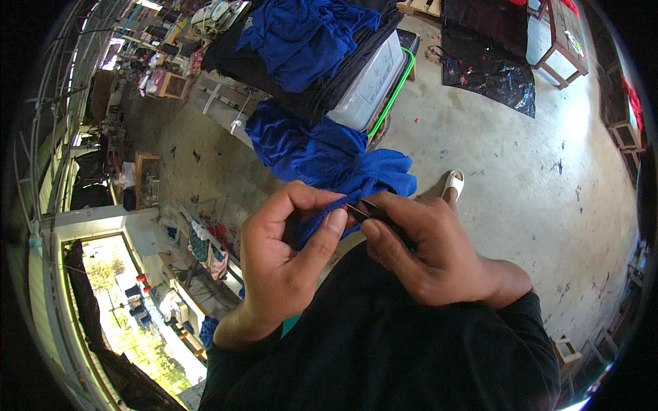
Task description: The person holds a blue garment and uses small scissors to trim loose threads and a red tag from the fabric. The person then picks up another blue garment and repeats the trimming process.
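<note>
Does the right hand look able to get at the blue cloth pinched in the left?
Likely yes: the right hand is close beside the blue cloth, its dark tool pointing at the part the left hand pinches, with nothing visible blocking.

Plain black top (384, 342), soft-creased, below hands. Black sleeves (531, 342), ending short of wrists. Left hand (277, 257) and right hand (432, 253) bare. Off-white, open-looking sandal (453, 181) on foot, beyond right hand.

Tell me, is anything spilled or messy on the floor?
Yes: a red speck and a blue speck show on the grey floor among other marks. They look untidy, perhaps scraps or stains; too small to tell.
</note>
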A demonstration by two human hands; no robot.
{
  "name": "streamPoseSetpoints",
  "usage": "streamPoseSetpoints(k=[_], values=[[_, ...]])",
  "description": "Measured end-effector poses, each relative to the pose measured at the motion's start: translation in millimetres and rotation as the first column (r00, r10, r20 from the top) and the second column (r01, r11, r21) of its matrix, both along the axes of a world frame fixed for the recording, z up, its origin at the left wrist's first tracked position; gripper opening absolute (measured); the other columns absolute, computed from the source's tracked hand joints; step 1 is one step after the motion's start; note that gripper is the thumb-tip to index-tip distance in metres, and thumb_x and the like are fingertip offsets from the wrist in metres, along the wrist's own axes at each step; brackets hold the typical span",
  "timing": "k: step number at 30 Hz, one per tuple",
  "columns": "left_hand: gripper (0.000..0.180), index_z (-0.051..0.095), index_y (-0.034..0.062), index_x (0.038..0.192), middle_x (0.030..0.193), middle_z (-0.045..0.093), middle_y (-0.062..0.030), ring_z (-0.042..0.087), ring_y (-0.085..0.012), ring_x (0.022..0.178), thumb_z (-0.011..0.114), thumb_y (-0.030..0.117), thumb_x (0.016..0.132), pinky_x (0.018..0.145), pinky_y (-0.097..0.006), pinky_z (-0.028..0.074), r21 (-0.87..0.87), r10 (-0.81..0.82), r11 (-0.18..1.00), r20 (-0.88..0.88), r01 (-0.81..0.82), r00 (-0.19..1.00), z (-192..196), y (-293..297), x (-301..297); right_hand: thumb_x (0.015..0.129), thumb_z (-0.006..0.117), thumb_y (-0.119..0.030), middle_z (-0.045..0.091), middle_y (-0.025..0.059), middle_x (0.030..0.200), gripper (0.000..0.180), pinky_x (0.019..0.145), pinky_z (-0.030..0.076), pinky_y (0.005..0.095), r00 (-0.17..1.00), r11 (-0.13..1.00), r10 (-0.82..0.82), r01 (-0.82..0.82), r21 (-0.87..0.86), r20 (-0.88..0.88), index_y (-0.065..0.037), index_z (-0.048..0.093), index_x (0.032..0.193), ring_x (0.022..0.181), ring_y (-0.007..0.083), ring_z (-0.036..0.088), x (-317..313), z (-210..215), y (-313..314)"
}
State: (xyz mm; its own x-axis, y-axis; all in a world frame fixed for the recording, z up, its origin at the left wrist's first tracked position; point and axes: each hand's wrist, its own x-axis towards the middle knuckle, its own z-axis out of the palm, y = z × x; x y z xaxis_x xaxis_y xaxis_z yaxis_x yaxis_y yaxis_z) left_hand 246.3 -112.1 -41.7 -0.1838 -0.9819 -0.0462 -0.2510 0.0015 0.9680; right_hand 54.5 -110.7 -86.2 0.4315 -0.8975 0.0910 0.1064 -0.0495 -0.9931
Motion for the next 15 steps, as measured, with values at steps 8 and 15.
streamPoseSetpoints(k=[8,15], values=[[0.011,0.063,-0.0027,0.101,0.089,0.069,-0.0059,0.064,-0.0071,0.084,0.064,0.006,0.095,0.075,-0.022,0.051,0.060,0.045,0.997,-0.040,-0.043,0.998,0.6,-0.4,-2.1,0.098,0.058,-0.010,0.057,0.0200,0.069,0.009,0.054,0.042,0.0387,1.000,0.999,0.000,-0.001,0.034,0.027,-0.001,0.061,0.099,0.061,0.0368,0.061,1.9,-3.5,-2.8],[0.011,0.065,-0.0015,0.099,0.087,0.068,-0.0027,0.059,-0.0047,0.080,0.066,0.009,0.095,0.071,-0.021,0.047,0.064,0.029,0.998,-0.046,-0.026,0.999,-13.4,-6.0,2.8,0.097,0.059,-0.008,0.062,0.0170,0.074,0.012,0.058,0.046,0.0342,0.985,0.969,-0.111,0.137,-0.205,0.129,0.001,0.064,0.103,0.063,0.0318,0.063,8.6,-12.3,-6.4]])
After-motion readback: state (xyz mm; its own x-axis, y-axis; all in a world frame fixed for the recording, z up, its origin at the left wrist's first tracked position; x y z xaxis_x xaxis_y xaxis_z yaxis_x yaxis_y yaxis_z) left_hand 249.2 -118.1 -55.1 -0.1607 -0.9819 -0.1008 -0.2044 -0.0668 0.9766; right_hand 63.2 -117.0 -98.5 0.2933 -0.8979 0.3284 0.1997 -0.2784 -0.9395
